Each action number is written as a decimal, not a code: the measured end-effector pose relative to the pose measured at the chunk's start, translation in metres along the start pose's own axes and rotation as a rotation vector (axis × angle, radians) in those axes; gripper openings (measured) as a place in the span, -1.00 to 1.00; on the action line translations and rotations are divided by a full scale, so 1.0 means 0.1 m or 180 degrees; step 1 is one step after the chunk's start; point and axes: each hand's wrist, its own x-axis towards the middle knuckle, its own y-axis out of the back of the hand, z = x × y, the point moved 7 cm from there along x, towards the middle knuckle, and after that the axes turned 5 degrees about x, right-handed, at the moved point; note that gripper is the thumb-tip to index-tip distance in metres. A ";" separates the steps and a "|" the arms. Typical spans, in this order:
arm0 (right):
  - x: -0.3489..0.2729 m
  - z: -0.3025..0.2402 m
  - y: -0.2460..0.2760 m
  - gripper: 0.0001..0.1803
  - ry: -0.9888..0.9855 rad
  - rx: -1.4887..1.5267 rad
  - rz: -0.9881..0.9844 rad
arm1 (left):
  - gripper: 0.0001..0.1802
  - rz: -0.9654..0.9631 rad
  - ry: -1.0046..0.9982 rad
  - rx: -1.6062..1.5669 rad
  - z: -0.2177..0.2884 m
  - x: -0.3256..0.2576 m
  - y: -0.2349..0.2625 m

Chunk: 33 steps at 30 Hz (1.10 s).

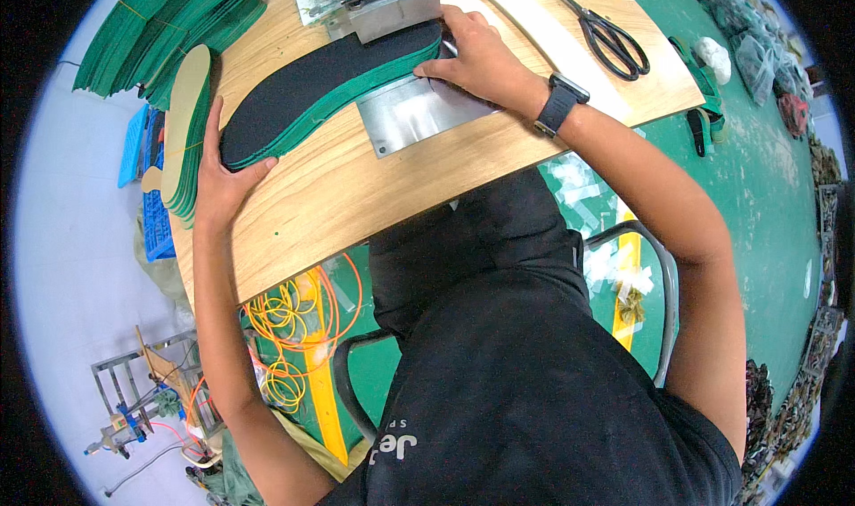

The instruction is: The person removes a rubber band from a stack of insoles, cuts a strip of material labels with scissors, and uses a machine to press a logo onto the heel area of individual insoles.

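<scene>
A stack of shoe insoles [329,83], black on top with green edges, lies lengthwise across the wooden table. My left hand [224,181] is wrapped round its left end, the thumb at the near edge and the fingers along the far side. At the right end my right hand [481,61] grips the stack between thumb and fingers, a dark watch on that wrist. The far edge of the stack touches or lies under the metal block of a small bench machine [392,12]; I cannot tell which. Below the right hand is a shiny metal plate [414,118].
Beside my left hand leans a stack of beige-topped insoles [189,105]. Bundled green insoles [165,25] are piled at the far left. Black scissors [610,43] lie at the right, past a white curved strip [521,16]. Yellow and orange hoses [294,328] coil below the table [312,203].
</scene>
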 end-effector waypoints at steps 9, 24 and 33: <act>-0.07 -0.10 0.10 -0.30 -0.0212 0.0139 -0.0052 | 0.18 -0.0009 -0.0059 0.0228 0.03 -0.06 0.00; 0.63 1.52 0.91 -0.47 -0.1376 -0.0773 -0.0335 | -0.56 0.1028 -0.0377 -0.0673 0.47 -0.60 0.16; 0.67 1.61 0.79 -0.65 -0.1465 -0.0476 -0.0073 | -0.71 0.0989 -0.0025 -0.0853 0.47 -0.75 0.02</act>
